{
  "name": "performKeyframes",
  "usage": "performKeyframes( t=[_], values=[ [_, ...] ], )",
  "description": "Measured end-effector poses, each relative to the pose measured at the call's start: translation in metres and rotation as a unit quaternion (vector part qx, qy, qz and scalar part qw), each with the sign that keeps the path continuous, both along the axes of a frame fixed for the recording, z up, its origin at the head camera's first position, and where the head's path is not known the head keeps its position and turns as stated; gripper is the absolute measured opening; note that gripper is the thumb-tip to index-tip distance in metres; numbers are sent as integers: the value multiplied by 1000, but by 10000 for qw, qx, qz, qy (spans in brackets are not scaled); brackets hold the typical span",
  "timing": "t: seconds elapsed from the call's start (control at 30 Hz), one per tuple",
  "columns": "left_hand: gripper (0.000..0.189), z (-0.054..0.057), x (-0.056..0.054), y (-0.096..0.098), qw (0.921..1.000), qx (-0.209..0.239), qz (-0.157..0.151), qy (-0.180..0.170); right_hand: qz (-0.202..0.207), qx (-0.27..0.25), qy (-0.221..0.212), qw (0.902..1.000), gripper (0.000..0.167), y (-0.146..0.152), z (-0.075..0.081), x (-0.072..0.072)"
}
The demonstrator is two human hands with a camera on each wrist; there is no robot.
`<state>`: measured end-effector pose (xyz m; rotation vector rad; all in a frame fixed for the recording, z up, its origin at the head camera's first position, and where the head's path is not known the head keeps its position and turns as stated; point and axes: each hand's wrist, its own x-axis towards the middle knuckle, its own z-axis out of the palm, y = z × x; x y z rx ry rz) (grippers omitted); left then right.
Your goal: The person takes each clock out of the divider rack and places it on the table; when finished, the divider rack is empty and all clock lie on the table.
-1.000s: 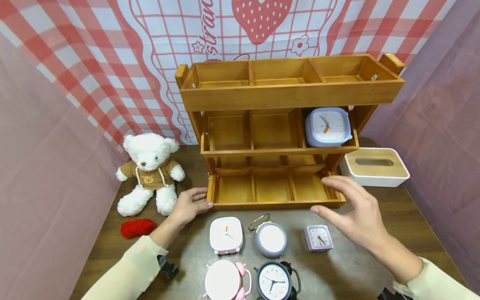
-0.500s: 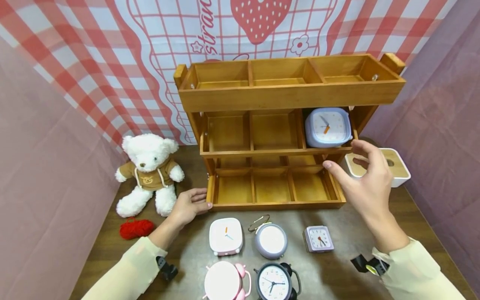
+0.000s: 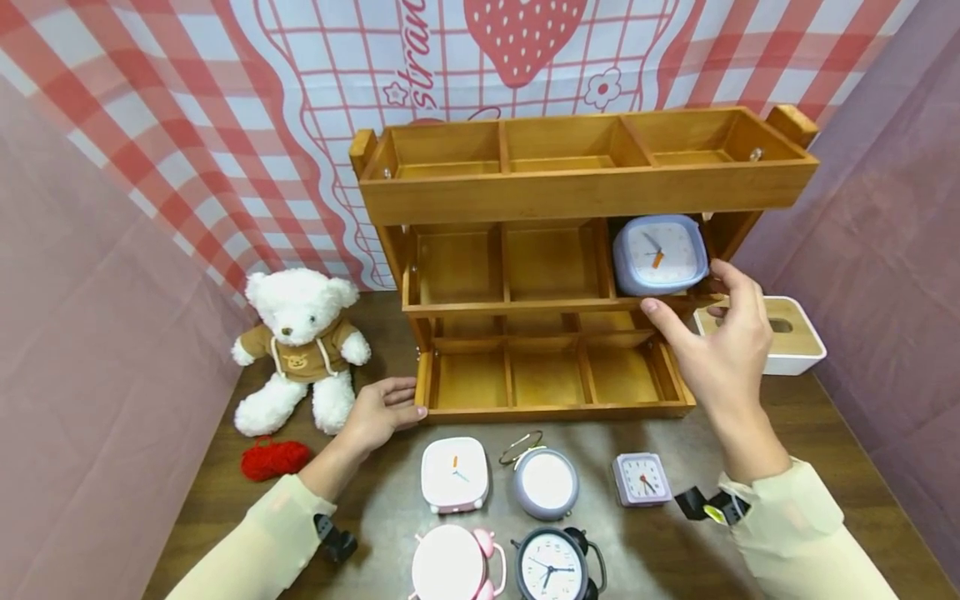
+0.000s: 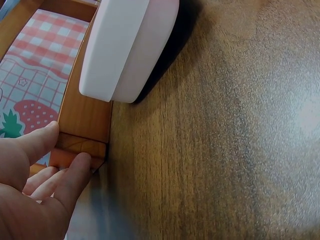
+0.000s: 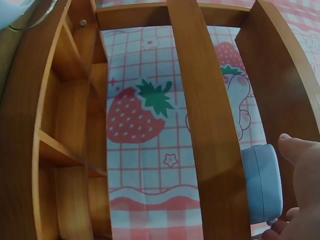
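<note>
A three-tier wooden shelf (image 3: 585, 193) with divided trays stands at the back. In the middle tier's right compartment sits a blue square alarm clock (image 3: 662, 254), tilted back with its face outward. My right hand (image 3: 723, 342) is at the clock's lower right, thumb and fingers spread apart; the thumb is near the tier's front board and the fingers reach beside the clock. In the right wrist view the hand lies right by the blue clock (image 5: 263, 184). My left hand (image 3: 378, 412) holds the bottom tier's front left corner, with thumb and fingertips on the wood (image 4: 82, 145).
On the table before the shelf are a pink-white square clock (image 3: 454, 473), a round purple-grey clock (image 3: 546, 483), a small lilac clock (image 3: 642, 479), a pink twin-bell clock (image 3: 448, 562) and a black one (image 3: 551, 567). A teddy bear (image 3: 300, 333), red yarn (image 3: 274, 458) and tissue box (image 3: 797, 363) flank the shelf.
My right hand has moved up from beside the bottom tier and then left, to the blue alarm clock's lower right. My left hand stays at the shelf's corner.
</note>
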<state>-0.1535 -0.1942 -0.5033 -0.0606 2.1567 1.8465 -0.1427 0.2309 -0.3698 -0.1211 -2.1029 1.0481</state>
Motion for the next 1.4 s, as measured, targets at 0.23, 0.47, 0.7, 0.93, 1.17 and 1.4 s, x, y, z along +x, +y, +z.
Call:
performKeyframes(
  t=[0.23, 0.47, 0.7, 0.93, 1.17, 1.4],
  values=[
    [59, -1, -1, -1, 10000, -27, -31, 31, 222, 42, -215, 9995, 93, -2, 6, -5],
    [58, -2, -1, -4, 9994, -233, -54, 234, 261, 440, -256, 9984, 85, 1, 11, -10],
    [57, -2, -1, -3, 9989, -330, -97, 315, 219, 585, -681, 9957, 88, 3, 17, -14],
    [58, -2, -2, -2, 9987, -372, -97, 328, 64, 851, -862, 9926, 85, 5, 24, -17],
    [58, -1, -2, -2, 9987, -381, -70, 337, 69, 922, -808, 9924, 89, 4, 26, -18],
    [57, -1, -2, -1, 9986, -412, -45, 336, 14, 884, -640, 9940, 96, 3, 22, -24]
  ],
)
